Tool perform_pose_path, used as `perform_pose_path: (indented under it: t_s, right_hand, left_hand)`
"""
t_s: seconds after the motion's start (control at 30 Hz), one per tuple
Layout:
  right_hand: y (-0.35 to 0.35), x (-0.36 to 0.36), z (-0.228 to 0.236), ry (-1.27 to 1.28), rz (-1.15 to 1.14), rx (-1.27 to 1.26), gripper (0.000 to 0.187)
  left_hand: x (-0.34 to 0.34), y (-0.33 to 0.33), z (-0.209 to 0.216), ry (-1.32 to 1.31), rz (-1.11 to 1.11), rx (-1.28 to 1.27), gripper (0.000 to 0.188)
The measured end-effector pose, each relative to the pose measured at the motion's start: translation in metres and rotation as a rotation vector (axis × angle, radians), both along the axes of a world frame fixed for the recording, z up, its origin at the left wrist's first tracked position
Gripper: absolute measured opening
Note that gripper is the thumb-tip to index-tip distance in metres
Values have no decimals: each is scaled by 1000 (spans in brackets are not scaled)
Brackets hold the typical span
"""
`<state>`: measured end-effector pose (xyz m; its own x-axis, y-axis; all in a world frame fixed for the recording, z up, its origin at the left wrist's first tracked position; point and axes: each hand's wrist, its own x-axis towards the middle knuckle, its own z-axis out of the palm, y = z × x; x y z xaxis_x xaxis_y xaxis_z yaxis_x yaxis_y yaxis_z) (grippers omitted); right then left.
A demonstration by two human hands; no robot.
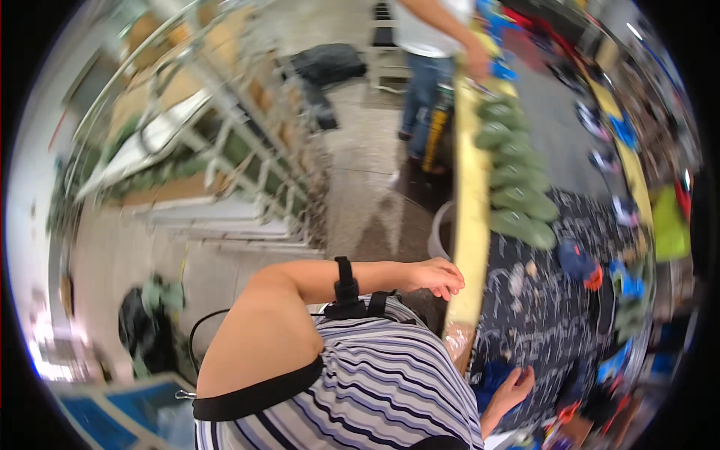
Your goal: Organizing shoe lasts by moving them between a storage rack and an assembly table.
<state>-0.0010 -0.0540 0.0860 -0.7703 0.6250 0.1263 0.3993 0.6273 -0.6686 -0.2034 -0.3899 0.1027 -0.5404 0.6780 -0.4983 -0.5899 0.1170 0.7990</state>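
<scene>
My left hand [437, 278] hovers beside the yellow edge [469, 277] of a long work line, its fingers loosely bent and nothing visible in them. A black strap [345, 280] circles that forearm. My right hand [514, 388] is over the near end of the dark, white-marked belt [529, 330], with thumb and fingers apart. Close beside it lies a dark blue item [491, 377], partly hidden. Farther up the belt, green shoe-shaped pieces [517, 169] stand in a row along the yellow edge. A dark blue and orange shoe [579, 264] rests to their right.
Another person [435, 45] stands at the far end, one hand at the line. A pale metal rack [247, 161] with green pieces is on the left. A whitish bin [442, 229] stands under the edge. Black bags [330, 64] lie on the floor. Several shoes [604, 161] line the far side.
</scene>
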Motion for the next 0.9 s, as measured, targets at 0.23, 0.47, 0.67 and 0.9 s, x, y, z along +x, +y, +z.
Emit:
perform_pose_path:
  t_s: [0.23,0.47,0.67,0.9]
  right_hand:
    - [-206,-103,16,-204,1078,-71,30]
    - [-413,-128,17,-147,1664,-25,26]
    - [-528,-125,2,-36,1862,-120,24]
    - [-552,-141,0,-358,1936,-112,24]
  left_hand:
    - [68,-170,-9,29,515,-26,42]
    - [172,-383,17,478,1179,-525,23]
    - [201,-505,96,755,1625,-447,20]
    - [249,-584,210,1318,1680,-1236,12]
